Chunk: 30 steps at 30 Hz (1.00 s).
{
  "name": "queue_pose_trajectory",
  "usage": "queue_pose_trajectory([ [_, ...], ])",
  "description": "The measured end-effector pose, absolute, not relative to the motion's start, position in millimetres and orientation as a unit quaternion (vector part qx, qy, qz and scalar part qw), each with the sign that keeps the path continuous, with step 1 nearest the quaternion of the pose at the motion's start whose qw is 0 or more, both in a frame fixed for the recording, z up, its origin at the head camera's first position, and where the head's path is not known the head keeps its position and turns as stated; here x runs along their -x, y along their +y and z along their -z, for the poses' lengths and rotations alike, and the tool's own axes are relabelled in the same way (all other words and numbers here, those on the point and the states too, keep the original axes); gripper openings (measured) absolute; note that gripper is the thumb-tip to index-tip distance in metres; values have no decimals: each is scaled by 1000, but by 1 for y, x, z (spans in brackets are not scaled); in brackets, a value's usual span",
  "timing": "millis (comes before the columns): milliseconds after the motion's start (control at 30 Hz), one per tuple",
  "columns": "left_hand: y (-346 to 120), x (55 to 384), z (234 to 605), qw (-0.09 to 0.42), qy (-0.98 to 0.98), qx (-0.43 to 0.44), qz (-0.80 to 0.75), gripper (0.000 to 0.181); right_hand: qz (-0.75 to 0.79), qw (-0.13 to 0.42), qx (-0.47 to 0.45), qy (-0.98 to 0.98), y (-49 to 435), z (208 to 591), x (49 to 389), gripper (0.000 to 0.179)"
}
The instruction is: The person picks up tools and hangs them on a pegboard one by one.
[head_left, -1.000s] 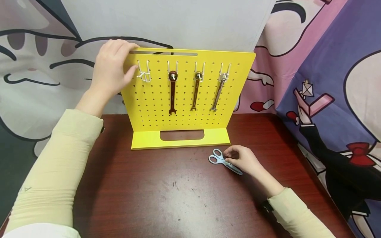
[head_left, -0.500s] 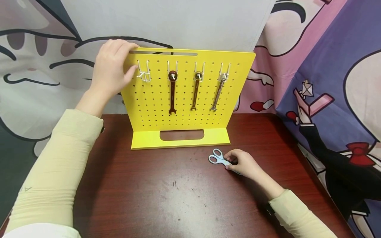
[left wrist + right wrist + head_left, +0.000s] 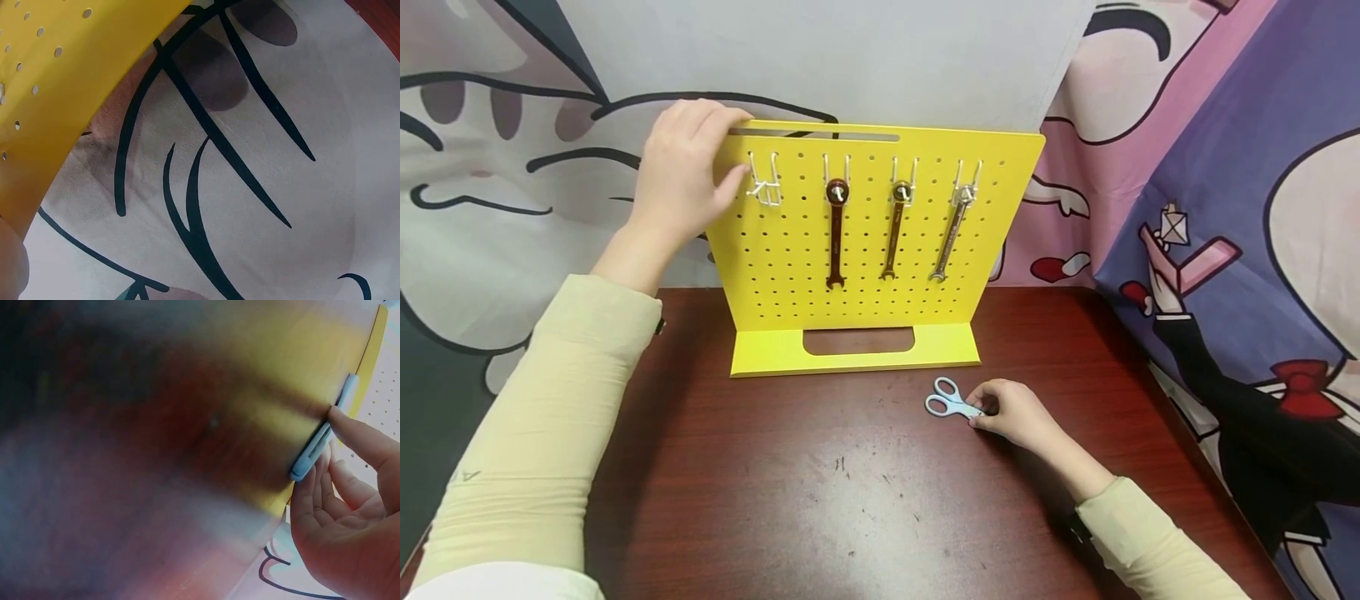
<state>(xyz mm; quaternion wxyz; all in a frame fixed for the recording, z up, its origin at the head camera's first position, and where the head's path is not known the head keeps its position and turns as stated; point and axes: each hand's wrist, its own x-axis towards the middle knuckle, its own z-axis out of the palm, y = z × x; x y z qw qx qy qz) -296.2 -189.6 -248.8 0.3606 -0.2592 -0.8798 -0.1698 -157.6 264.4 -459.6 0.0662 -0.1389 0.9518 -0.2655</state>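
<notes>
A pair of light blue scissors (image 3: 950, 401) lies on the table below the pegboard's right end, handle loops toward the upper left. My right hand (image 3: 1011, 415) pinches them near the pivot between thumb and fingers, hiding the blades in the head view. From the right wrist view, the thumb is on one side of the scissors (image 3: 311, 452) and the fingers of the right hand (image 3: 350, 509) on the other. At the upper left corner of the yellow pegboard (image 3: 805, 250), my left hand (image 3: 681, 162) grips the edge, fingers over the top and thumb in front.
Three wrenches hang from white hooks: a dark one (image 3: 836, 233), another dark one (image 3: 894, 232) and a silver one (image 3: 951, 235). Beside the left thumb, a white hook (image 3: 765, 192) carries nothing. Printed cloth (image 3: 1225, 208) lines the back and right of the reddish-brown table (image 3: 790, 483).
My right hand has lowered onto the scissors and closed thumb and fingers around them; the blades, visible a second ago, are covered now. The left hand has stayed at the pegboard corner.
</notes>
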Motion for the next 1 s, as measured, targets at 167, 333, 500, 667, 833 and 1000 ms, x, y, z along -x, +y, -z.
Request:
queue_pose_trajectory([
  [167,-189,297,249,359,-879,261,171,43,269,79,123,952,265,460,157,16],
  [333,-189,297,249,359,-880,261,170,43,262,76,110,956,265,460,156,15],
  [500,-189,296,248,358,-881,259,171,43,259,73,105,957,265,458,156,14],
  [667,-190,296,249,357,-882,257,170,43,266,64,98,957,264,456,155,15],
  [833,-189,296,248,352,-885,254,170,43,272,63,102,955,264,456,157,15],
  [1000,-189,295,247,353,-884,256,169,44,292,69,117,947,263,457,158,14],
])
